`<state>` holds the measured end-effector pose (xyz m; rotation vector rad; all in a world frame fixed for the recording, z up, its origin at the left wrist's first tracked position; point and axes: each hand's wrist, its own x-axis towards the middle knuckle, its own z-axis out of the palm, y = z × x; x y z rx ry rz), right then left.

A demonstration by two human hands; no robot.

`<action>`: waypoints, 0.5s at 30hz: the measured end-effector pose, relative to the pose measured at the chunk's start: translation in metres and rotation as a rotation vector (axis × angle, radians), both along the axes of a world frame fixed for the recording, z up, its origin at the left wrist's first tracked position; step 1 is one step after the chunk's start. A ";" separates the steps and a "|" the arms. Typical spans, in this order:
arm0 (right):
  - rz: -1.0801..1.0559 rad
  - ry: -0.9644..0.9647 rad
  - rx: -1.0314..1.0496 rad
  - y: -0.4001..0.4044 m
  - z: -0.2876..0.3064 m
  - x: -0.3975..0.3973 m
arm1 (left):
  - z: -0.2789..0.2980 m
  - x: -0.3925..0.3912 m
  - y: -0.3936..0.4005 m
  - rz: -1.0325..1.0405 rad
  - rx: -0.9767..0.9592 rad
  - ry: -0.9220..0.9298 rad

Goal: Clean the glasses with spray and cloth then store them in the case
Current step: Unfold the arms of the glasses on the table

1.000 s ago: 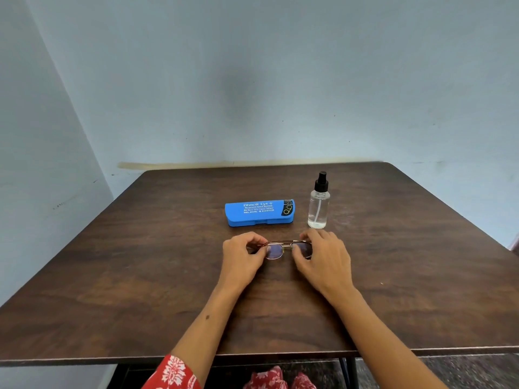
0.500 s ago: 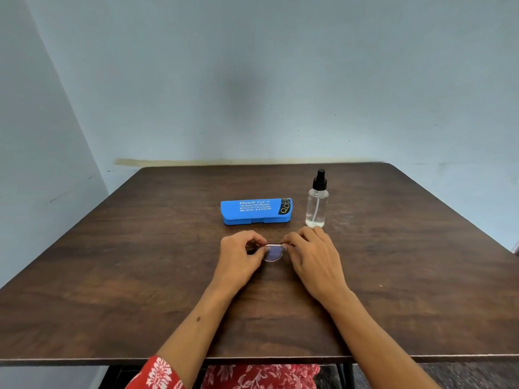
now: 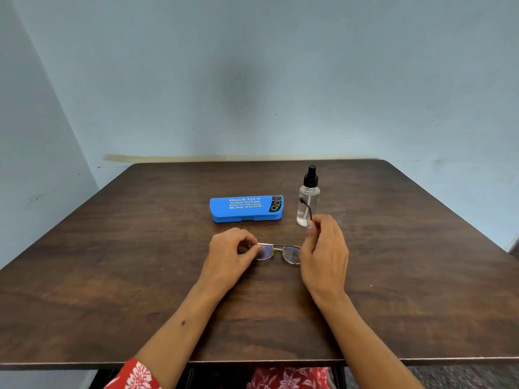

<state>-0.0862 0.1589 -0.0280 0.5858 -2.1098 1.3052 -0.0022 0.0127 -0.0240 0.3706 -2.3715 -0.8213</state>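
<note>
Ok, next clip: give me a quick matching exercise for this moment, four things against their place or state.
Things:
1. glasses
2. case
3. spray bottle
4. right hand

States:
A. closed, lying flat behind the hands
B. pinching a temple arm swung up
C. standing upright right of the case
D. held low over the table between both hands

Pairs: 1-D, 2-A, 3-C, 4-B

Left hand [image 3: 229,252] pinches glasses [image 3: 276,252]; right hand [image 3: 323,248] holds the temple (raised).
</note>
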 end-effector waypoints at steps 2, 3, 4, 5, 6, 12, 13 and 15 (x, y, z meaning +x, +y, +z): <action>0.008 -0.060 -0.070 0.001 0.000 -0.002 | -0.001 -0.001 0.000 0.001 -0.076 0.012; 0.009 -0.078 -0.092 0.001 0.000 -0.003 | -0.001 -0.001 0.000 -0.002 -0.116 0.015; 0.007 -0.093 -0.104 0.001 0.000 -0.003 | -0.001 -0.001 0.001 -0.007 -0.158 0.013; 0.004 -0.106 -0.115 0.002 0.000 -0.003 | -0.001 -0.001 0.002 -0.011 -0.200 0.006; 0.001 -0.117 -0.127 0.002 0.000 -0.003 | -0.001 0.000 0.003 -0.016 -0.238 0.000; 0.027 -0.162 -0.266 0.003 0.003 -0.003 | -0.002 -0.001 0.006 -0.046 -0.383 0.042; 0.042 -0.178 -0.306 0.004 0.004 -0.003 | -0.002 -0.002 0.006 -0.045 -0.396 0.041; 0.066 -0.215 -0.384 0.005 0.007 -0.003 | -0.001 -0.001 0.007 -0.043 -0.413 0.036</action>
